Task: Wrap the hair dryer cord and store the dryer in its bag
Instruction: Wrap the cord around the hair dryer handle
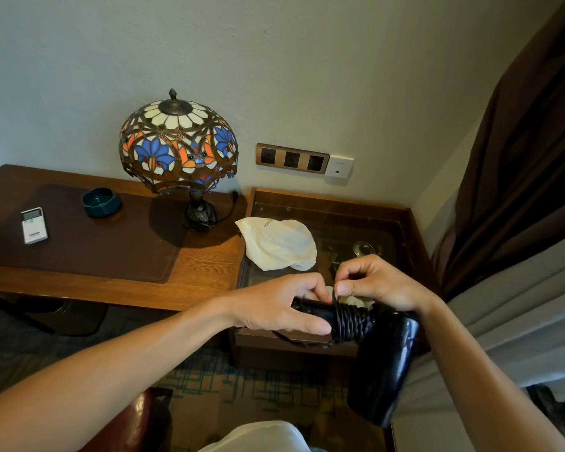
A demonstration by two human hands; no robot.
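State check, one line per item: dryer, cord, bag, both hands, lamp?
Dryer: out of the bag, held over the side table, handle pointing left.
Cord: mostly coiled round the handle, a loop hanging below.
Bag: lying flat on the glass top, crumpled.
Left hand: gripping the handle.
Right hand: pinching the cord above the coils.
Lamp: looks unlit.

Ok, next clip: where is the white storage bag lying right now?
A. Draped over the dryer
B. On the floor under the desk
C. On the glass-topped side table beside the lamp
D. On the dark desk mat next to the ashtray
C: the white bag lies crumpled on the glass-topped side table, right of the lamp, apart from the hair dryer that both hands hold.
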